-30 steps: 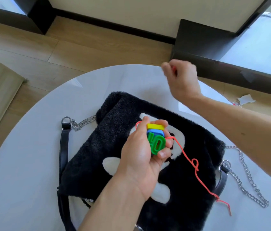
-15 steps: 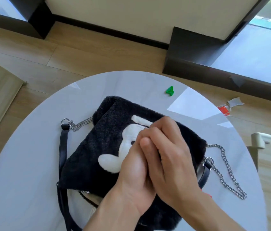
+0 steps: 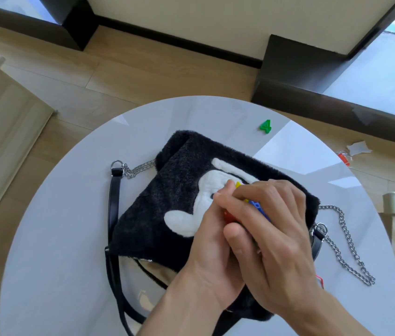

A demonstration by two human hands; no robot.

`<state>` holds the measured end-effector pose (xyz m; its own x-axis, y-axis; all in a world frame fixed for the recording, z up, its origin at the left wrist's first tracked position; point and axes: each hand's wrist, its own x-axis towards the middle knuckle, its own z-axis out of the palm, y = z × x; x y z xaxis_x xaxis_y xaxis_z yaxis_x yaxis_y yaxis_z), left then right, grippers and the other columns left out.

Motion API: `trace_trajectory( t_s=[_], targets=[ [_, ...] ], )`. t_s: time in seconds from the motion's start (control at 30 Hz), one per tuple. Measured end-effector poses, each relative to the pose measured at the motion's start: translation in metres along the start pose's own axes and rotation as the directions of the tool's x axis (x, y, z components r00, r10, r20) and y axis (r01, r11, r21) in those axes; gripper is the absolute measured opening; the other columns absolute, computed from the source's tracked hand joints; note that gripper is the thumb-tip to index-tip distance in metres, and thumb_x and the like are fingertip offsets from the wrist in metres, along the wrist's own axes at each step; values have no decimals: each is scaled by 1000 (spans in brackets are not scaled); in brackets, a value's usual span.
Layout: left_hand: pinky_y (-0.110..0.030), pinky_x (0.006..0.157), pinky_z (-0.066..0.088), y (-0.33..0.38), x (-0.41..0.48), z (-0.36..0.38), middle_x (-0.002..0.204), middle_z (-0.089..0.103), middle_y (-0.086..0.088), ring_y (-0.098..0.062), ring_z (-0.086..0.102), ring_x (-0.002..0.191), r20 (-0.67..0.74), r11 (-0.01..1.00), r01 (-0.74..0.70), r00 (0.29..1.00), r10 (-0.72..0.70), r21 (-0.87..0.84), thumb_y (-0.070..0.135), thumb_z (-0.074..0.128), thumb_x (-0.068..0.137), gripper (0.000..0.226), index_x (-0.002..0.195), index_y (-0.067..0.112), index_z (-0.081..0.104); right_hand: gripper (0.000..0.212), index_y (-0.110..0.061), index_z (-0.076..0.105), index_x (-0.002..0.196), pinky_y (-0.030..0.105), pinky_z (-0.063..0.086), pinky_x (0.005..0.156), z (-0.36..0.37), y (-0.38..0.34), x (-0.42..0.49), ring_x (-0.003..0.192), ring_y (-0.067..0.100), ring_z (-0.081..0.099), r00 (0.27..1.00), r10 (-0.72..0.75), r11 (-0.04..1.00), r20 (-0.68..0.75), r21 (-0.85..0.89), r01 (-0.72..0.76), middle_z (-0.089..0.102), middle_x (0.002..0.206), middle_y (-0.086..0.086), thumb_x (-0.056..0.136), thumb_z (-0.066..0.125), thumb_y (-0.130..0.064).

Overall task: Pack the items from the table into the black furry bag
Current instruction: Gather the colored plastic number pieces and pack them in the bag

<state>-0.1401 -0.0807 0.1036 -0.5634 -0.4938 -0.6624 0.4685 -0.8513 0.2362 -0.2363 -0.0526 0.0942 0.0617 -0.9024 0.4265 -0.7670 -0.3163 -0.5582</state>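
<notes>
Logging my count: left hand (image 3: 206, 241) and right hand (image 3: 285, 241), fingers clamped on one toy cluster (image 3: 257, 206) over one black furry bag (image 3: 167, 190); one green 4 (image 3: 265, 126) near tabletop's (image 3: 70, 238) far edge.

Green plastic numeral (image 3: 265, 126) reads "4"; lies on table (image 3: 70, 238).

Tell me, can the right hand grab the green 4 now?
Probably not yet: the right hand and left hand are both wrapped round the coloured pieces. Nothing blocks the green 4 on the table, though.
</notes>
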Motion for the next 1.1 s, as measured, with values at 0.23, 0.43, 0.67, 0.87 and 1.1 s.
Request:
trace_trajectory(
  t_s=[0.23, 0.43, 0.67, 0.87, 1.1],
  targets=[
    [-23, 61, 49, 14, 5, -14, 87, 68, -3, -15, 65, 77, -52, 994, -82, 996, 78, -72, 41, 59, 89, 30, 90, 16, 75, 35, -20, 60, 124, 37, 36, 99, 2, 23, 34, 115, 15, 51, 987, 147, 986, -64, 85, -142, 49, 121, -9, 96, 42, -31],
    [-20, 48, 47, 22, 9, -30, 85, 66, -7, -17, 62, 77, -35, 972, -119, 993, 114, -204, 38, 62, 87, 31, 87, 10, 76, 42, -22, 52, 140, 38, 48, 95, 44, 167, 104, 121, 25, 52, 811, 569, 798, 136, -330, -505, 43, 138, 6, 98, 56, -18],
    [-23, 48, 50, 36, 17, -33, 85, 65, -10, -20, 64, 74, -55, 958, -117, 993, 106, -263, 35, 62, 85, 32, 88, 8, 77, 23, -10, 65, 117, 36, 41, 79, 63, 220, 112, 107, 36, 55, 807, 530, 775, 260, -534, -337, 52, 121, 12, 97, 64, -21],
    [-23, 50, 53, 42, 15, -29, 88, 66, -10, -20, 66, 76, -144, 964, -117, 986, 84, -239, 35, 56, 95, 36, 86, 8, 79, 19, -13, 66, 99, 30, 54, 74, 29, 123, 117, 83, 13, 65, 884, 462, 884, 74, 44, -466, 69, 97, 1, 87, 74, -25],
    [-26, 75, 58, 32, -17, -15, 89, 73, -2, -14, 73, 85, -80, 997, -72, 994, 70, -15, 43, 48, 100, 41, 93, 14, 76, 9, -25, 72, 79, 28, 43, 84, -15, -22, 47, 93, 13, 57, 937, 137, 977, 321, 113, -182, 67, 91, -16, 78, 80, -28]
  ],
)
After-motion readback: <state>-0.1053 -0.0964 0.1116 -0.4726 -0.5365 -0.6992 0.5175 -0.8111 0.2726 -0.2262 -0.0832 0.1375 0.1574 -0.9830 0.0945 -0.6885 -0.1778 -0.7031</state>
